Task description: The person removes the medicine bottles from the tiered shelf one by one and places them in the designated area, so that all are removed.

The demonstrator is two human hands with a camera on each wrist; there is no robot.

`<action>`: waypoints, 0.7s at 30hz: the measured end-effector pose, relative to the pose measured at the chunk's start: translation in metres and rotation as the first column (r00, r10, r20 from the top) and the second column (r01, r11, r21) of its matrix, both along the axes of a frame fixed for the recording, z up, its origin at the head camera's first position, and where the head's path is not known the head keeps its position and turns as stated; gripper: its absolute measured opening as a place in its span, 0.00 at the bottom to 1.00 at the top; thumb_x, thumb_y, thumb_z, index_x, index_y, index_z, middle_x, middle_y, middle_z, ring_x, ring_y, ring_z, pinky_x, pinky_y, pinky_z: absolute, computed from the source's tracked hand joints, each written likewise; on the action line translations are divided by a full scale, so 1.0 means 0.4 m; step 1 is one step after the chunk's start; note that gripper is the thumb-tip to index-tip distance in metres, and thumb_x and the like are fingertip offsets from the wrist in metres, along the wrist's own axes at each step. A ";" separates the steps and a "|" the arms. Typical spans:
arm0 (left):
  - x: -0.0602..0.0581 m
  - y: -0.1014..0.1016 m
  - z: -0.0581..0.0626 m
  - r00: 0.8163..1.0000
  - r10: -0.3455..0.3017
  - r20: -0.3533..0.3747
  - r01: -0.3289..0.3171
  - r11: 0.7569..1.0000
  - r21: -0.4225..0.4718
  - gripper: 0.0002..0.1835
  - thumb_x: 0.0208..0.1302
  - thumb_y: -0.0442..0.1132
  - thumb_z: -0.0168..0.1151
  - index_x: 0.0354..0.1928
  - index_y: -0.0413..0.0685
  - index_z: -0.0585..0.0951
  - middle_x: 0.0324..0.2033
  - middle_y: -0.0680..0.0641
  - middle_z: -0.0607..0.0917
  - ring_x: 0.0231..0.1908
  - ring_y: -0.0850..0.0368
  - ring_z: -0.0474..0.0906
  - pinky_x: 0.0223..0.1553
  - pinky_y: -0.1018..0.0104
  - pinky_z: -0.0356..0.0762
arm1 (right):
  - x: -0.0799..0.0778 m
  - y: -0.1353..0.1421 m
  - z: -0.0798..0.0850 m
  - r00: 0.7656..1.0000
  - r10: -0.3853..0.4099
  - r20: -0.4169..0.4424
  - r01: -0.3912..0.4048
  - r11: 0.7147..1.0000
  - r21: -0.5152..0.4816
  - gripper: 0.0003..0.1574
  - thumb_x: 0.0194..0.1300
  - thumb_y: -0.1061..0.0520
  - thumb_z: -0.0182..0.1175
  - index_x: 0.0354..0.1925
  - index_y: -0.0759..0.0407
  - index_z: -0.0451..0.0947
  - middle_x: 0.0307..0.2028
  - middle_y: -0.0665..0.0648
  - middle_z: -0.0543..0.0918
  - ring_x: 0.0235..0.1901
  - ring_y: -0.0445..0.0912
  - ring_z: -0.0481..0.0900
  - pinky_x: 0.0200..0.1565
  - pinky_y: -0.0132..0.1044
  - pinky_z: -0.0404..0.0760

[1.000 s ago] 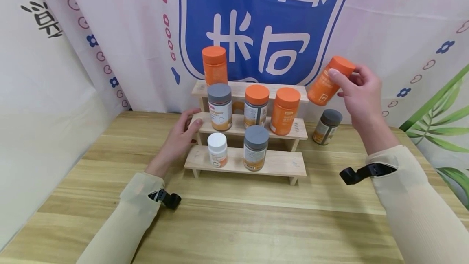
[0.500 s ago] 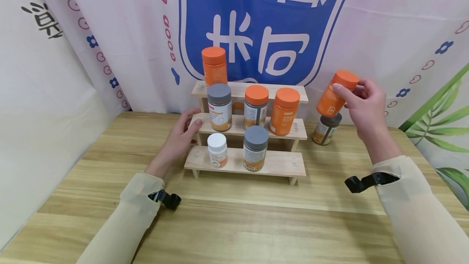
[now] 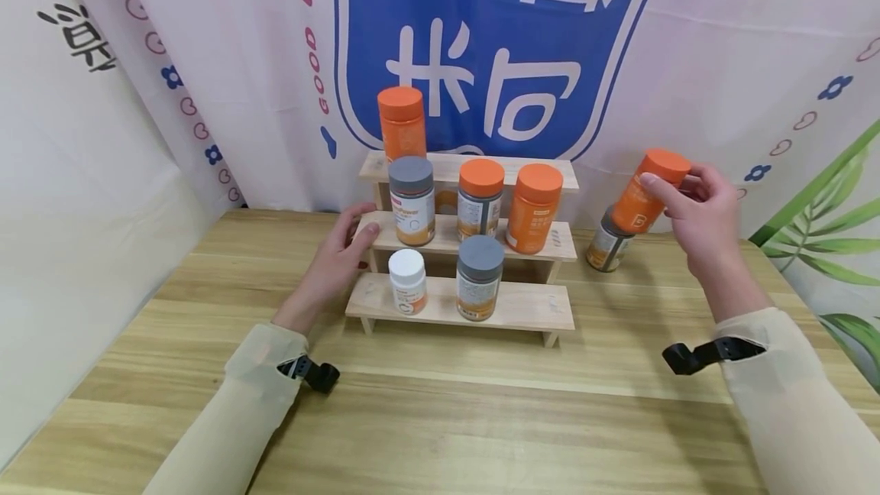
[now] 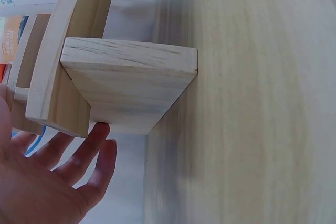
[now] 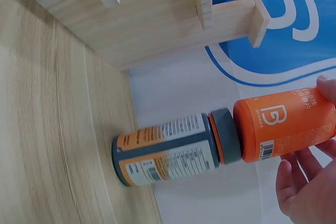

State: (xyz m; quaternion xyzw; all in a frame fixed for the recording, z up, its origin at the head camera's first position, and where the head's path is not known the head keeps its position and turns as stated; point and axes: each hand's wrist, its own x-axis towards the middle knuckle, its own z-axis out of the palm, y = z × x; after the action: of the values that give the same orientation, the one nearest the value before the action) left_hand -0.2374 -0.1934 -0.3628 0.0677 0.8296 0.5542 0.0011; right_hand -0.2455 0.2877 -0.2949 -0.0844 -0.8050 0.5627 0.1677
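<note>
In the head view my right hand (image 3: 704, 208) grips an orange supplement bottle (image 3: 649, 193) by its upper part, thumb in front. The bottle leans to one side. Its base is at the grey lid of a grey-capped bottle (image 5: 168, 148) standing on the table; in the right wrist view the two look in contact or nearly so. At the left end of a three-tier wooden stand (image 3: 512, 315), my left hand (image 3: 337, 254) holds the middle tier, with the thumb on the board. Fingers (image 4: 84, 156) reach beside the stand's support in the left wrist view.
On the stand's tiers are an orange bottle (image 3: 402, 124) at the top, a grey-capped white bottle (image 3: 412, 205), an orange-capped bottle (image 3: 480, 201) and another orange bottle (image 3: 532, 208) midway, then a white bottle (image 3: 409, 285) and a grey-capped bottle (image 3: 479, 281) below. A printed curtain (image 3: 275, 98) hangs behind.
My right hand has carried the orange bottle down and to the right, from beside the top tier to the lid of the grey-capped bottle. My left hand stays in place.
</note>
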 end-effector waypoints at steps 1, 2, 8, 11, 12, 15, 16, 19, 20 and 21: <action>-0.001 -0.001 -0.001 1.000 0.002 0.004 -0.002 1.000 0.001 0.29 0.86 0.55 0.45 0.81 0.59 0.60 0.75 0.37 0.71 0.68 0.38 0.73 0.60 0.42 0.79 | 0.002 0.005 0.000 1.000 -0.004 -0.001 0.004 1.000 -0.007 0.31 0.69 0.36 0.70 0.65 0.39 0.75 0.50 0.37 0.78 0.52 0.39 0.74 0.46 0.23 0.77; -0.001 -0.002 -0.001 1.000 0.002 0.006 -0.002 1.000 0.002 0.29 0.86 0.56 0.45 0.81 0.59 0.60 0.75 0.37 0.70 0.68 0.38 0.73 0.61 0.42 0.79 | 0.005 0.010 0.000 1.000 -0.007 -0.002 0.007 1.000 -0.017 0.31 0.68 0.36 0.70 0.64 0.39 0.75 0.50 0.37 0.78 0.52 0.39 0.74 0.46 0.23 0.77; 0.000 -0.003 -0.002 1.000 0.000 0.004 0.000 1.000 -0.004 0.29 0.86 0.56 0.45 0.81 0.59 0.60 0.79 0.38 0.66 0.70 0.37 0.71 0.62 0.39 0.79 | 0.017 0.043 -0.001 0.999 -0.047 0.004 0.048 0.997 -0.061 0.30 0.68 0.38 0.72 0.63 0.39 0.75 0.50 0.36 0.78 0.51 0.37 0.73 0.44 0.21 0.77; 0.000 -0.003 -0.001 1.000 -0.001 0.002 0.001 1.000 -0.004 0.29 0.86 0.56 0.45 0.81 0.59 0.60 0.79 0.38 0.65 0.70 0.37 0.71 0.62 0.39 0.79 | 0.017 0.059 -0.004 0.997 -0.081 0.016 0.082 0.990 -0.115 0.31 0.67 0.38 0.73 0.63 0.40 0.75 0.50 0.37 0.78 0.51 0.37 0.73 0.43 0.21 0.76; 0.000 -0.004 -0.001 1.000 -0.001 0.004 0.001 1.000 -0.002 0.29 0.86 0.56 0.45 0.81 0.59 0.59 0.79 0.38 0.66 0.70 0.37 0.71 0.62 0.40 0.79 | 0.016 0.063 -0.006 0.996 -0.091 0.021 0.093 0.986 -0.139 0.32 0.66 0.39 0.74 0.64 0.40 0.75 0.50 0.37 0.77 0.51 0.37 0.73 0.43 0.21 0.76; 0.000 -0.003 0.000 1.000 -0.001 0.009 0.000 1.000 0.005 0.29 0.86 0.56 0.45 0.81 0.59 0.60 0.77 0.38 0.68 0.69 0.37 0.72 0.61 0.42 0.79 | 0.013 0.074 -0.015 0.993 -0.110 0.044 0.116 0.977 -0.180 0.36 0.65 0.38 0.75 0.67 0.41 0.75 0.51 0.37 0.77 0.52 0.37 0.72 0.43 0.21 0.75; -0.001 -0.003 0.000 1.000 0.000 0.011 0.000 1.000 0.006 0.29 0.86 0.56 0.45 0.81 0.59 0.60 0.76 0.38 0.69 0.69 0.37 0.72 0.60 0.43 0.79 | 0.011 0.077 -0.020 0.992 -0.112 0.055 0.120 0.975 -0.185 0.38 0.65 0.38 0.75 0.68 0.41 0.74 0.51 0.36 0.76 0.53 0.36 0.72 0.43 0.20 0.75; 0.000 -0.002 0.001 1.000 0.001 0.014 -0.001 1.000 0.006 0.29 0.86 0.56 0.45 0.81 0.59 0.60 0.75 0.38 0.70 0.68 0.38 0.73 0.60 0.44 0.79 | 0.007 0.084 -0.041 0.990 -0.113 0.086 0.127 0.976 -0.177 0.41 0.64 0.38 0.75 0.70 0.42 0.73 0.51 0.36 0.75 0.54 0.36 0.71 0.43 0.19 0.75; 0.000 -0.002 0.001 1.000 0.002 0.013 -0.002 1.000 0.005 0.29 0.85 0.56 0.45 0.81 0.59 0.60 0.75 0.38 0.71 0.68 0.38 0.73 0.60 0.44 0.79 | 0.006 0.086 -0.049 0.989 -0.113 0.098 0.128 0.978 -0.164 0.41 0.64 0.37 0.75 0.71 0.42 0.73 0.51 0.35 0.75 0.54 0.36 0.71 0.44 0.19 0.75; 0.000 -0.001 0.000 1.000 0.001 0.013 -0.002 1.000 0.004 0.29 0.85 0.56 0.45 0.81 0.59 0.60 0.75 0.37 0.71 0.68 0.38 0.73 0.60 0.44 0.79 | 0.004 0.089 -0.059 0.988 -0.110 0.111 0.126 0.981 -0.150 0.42 0.64 0.37 0.74 0.72 0.41 0.72 0.51 0.35 0.74 0.54 0.36 0.71 0.44 0.18 0.75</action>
State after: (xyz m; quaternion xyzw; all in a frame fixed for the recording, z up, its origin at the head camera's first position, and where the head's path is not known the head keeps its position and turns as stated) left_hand -0.2373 -0.1939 -0.3626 0.0634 0.8285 0.5564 0.0060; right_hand -0.2438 0.3231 -0.3183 -0.1736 -0.7595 0.6080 0.1526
